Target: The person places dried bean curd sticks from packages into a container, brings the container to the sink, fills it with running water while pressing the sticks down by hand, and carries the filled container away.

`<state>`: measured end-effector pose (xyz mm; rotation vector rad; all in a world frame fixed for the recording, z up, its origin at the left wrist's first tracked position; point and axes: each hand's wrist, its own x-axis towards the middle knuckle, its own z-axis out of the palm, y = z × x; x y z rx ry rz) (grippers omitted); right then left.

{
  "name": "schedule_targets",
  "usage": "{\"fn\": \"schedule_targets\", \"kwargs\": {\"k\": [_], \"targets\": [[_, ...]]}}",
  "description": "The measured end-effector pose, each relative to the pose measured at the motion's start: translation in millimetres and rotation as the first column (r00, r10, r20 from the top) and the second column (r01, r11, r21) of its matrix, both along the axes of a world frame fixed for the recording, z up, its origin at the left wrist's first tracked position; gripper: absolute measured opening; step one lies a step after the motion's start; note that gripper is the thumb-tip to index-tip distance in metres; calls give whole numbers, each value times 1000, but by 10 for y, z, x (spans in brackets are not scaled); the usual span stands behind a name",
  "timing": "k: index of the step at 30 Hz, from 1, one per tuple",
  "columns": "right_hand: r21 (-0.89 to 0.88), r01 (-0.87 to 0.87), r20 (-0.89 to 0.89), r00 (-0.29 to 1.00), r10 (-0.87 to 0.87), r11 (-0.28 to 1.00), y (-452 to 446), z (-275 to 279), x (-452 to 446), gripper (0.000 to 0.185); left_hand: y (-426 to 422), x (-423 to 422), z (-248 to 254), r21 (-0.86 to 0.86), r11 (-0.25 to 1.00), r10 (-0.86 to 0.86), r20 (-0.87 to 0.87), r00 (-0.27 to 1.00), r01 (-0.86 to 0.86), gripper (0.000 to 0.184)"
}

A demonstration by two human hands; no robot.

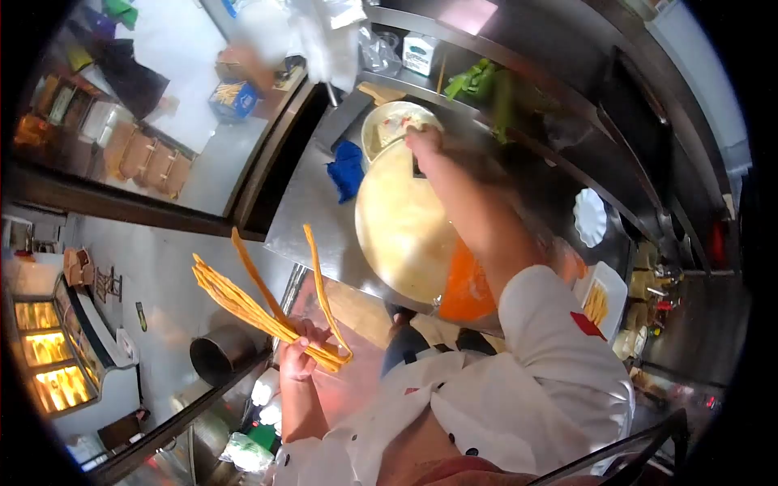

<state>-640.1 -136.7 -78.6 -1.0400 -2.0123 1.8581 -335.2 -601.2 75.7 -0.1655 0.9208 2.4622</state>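
My left hand (301,350) is closed around a bunch of long, thin golden strips (235,298), like churros or breadsticks. They fan out to the upper left, with one bent strip standing apart. My right hand (423,141) reaches forward to the rim of a pale bowl (379,128) with whitish food and red bits in it. Its fingers are curled, and a small dark piece shows just below them; what they grip is unclear. Under my right forearm lies a large round cream-coloured surface (401,223). An orange sheet (468,283) is at its near right edge.
A blue cloth (346,172) lies on the steel counter (304,206). Nearby are a wooden paddle (381,92), a carton (419,53) and green leaves (470,79). A white tub (613,285) on the right holds similar yellow strips. A dark pot (220,356) stands at lower left.
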Motion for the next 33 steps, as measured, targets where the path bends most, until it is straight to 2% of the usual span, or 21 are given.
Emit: {"fn": "schedule_targets", "kwargs": {"k": [1, 2, 3, 4, 5, 6, 8, 9, 12, 13, 15, 17, 19, 20, 23, 25, 27, 29, 30, 32, 33], "targets": [[-14, -45, -30, 999, 45, 999, -46, 57, 176, 41, 117, -87, 64, -44, 999, -16, -19, 1000, 15, 23], [-196, -98, -41, 995, 92, 976, -297, 733, 691, 34, 218, -209, 73, -55, 996, -78, -36, 996, 76, 25], [-318, -238, -148, 968, 200, 917, -390, 1085, 1124, 32, 335, -316, 84, -70, 988, -142, -51, 989, 138, 28], [-475, -430, -234, 903, 361, 768, -348, 1280, 1559, 24, 498, -439, 102, -104, 975, -205, -92, 974, 196, 31], [-589, -498, -254, 862, 440, 636, -353, 1309, 1959, 32, 693, -577, 98, -71, 952, -307, -159, 938, 299, 30], [-630, -492, -168, 841, 514, 600, -409, 1658, 2388, 49, 959, -626, 214, -96, 943, -328, -119, 937, 318, 30], [-392, -654, -208, 748, 630, 647, -435, 1945, 3199, 50, 1473, -738, 318, -243, 817, -568, -176, 804, 523, 31], [-400, -625, -210, 774, 597, 670, -451, 2008, 3507, 50, 1808, -623, 550, -275, 789, -594, -112, 796, 550, 33], [-376, -496, -135, 865, 484, 782, -411, 1898, 4389, 38, 2713, -210, 637, -278, 623, -781, -164, 603, 731, 35], [-388, -451, -132, 890, 436, 804, -348, 1907, 4678, 38, 2970, 29, 714, -385, 583, -802, -131, 583, 716, 37], [-204, -277, -112, 959, 259, 939, -82, 1952, 5259, 39, 3474, 588, 791, -355, 573, -816, -166, 553, 739, 37], [-217, -175, -69, 984, 163, 960, 137, 2156, 5927, 39, 3865, 1165, 872, -187, 480, -876, -148, 458, 857, 37], [-193, 23, -77, 996, -39, 981, 408, 2079, 6525, 35, 4256, 1674, 663, -214, 446, -894, -155, 421, 869, 36], [-234, 4, -178, 983, -47, 972, 528, 2091, 6852, 38, 4443, 1997, 594, -203, 447, -895, -120, 430, 871, 36], [-235, 80, -189, 974, -126, 969, 771, 2172, 7698, 39, 4886, 2812, 639, -173, 353, -934, -13, 356, 920, 33], [-266, 156, -164, 965, -204, 951, 921, 2153, 8169, 38, 5135, 3304, 649, -240, 380, -925, -95, 367, 893, 32], [-289, 214, -130, 957, -260, 933, 1003, 2208, 8480, 37, 5310, 3669, 628, -217, 372, -928, -64, 367, 902, 29], [-500, 146, -382, 847, -369, 854, 1051, 2262, 8705, 36, 5424, 3985, 605, -210, 413, -905, 10, 424, 886, 26], [-504, 151, -384, 843, -377, 850, 1074, 2237, 8806, 36, 5448, 4083, 602, -171, 428, -903, -38, 428, 888, 22], [-227, 303, -269, 894, -358, 926, 1191, 2140, 8939, 36, 5510, 4222, 594, -196, 431, -901, -43, 432, 881, 21], [-231, 302, -267, 895, -358, 925, 1262, 2111, 8985, 36, 5535, 4255, 646, -213, 446, -894, -46, 447, 870, 20]]}}
